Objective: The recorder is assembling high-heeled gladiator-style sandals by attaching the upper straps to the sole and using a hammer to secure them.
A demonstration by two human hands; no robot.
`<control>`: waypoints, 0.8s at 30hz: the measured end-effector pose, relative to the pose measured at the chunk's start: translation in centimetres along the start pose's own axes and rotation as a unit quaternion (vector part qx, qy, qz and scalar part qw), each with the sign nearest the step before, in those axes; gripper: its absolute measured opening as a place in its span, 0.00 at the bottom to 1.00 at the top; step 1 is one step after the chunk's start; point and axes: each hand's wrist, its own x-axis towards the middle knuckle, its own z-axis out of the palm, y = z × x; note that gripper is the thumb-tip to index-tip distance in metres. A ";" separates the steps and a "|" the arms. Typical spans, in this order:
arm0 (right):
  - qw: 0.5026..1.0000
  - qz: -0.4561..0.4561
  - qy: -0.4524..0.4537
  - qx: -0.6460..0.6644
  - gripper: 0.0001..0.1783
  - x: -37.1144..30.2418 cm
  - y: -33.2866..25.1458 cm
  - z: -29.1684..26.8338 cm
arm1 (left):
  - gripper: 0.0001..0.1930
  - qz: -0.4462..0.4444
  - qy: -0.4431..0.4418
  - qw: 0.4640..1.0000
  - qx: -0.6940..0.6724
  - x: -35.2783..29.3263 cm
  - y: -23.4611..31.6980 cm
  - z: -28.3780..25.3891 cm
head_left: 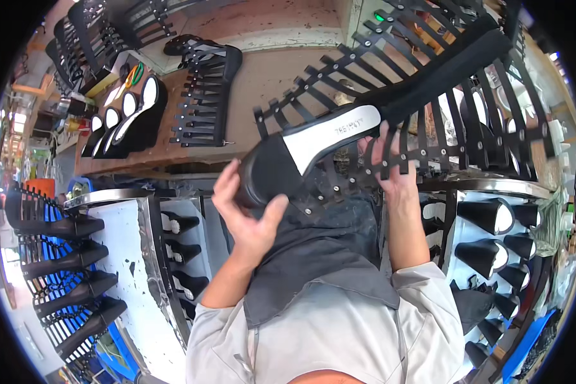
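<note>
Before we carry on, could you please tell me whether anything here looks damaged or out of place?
The white panel at lower left looks worn: dark, chipped-looking patches break up its pale surface, mostly toward its right edge. The held strappy black boot shows no obvious damage.

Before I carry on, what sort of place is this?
Probably a shoemaking workshop: the left hand and right hand hold a strappy shoe, black wedges stand on the bench, and more shoes line up at left.
</note>
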 end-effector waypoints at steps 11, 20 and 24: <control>0.977 0.108 -0.050 -0.180 0.13 -4.4 2.1 0.2 | 0.25 -0.111 -0.191 0.968 -0.118 2.8 -0.7 -0.8; 0.905 0.092 -0.376 -0.178 0.18 -9.9 3.3 7.6 | 0.30 -0.033 -0.256 0.962 -0.085 2.9 4.6 -6.1; 0.860 0.039 -0.438 -0.257 0.17 -9.4 3.8 8.5 | 0.25 -0.103 -0.248 0.961 -0.072 2.9 6.6 -6.9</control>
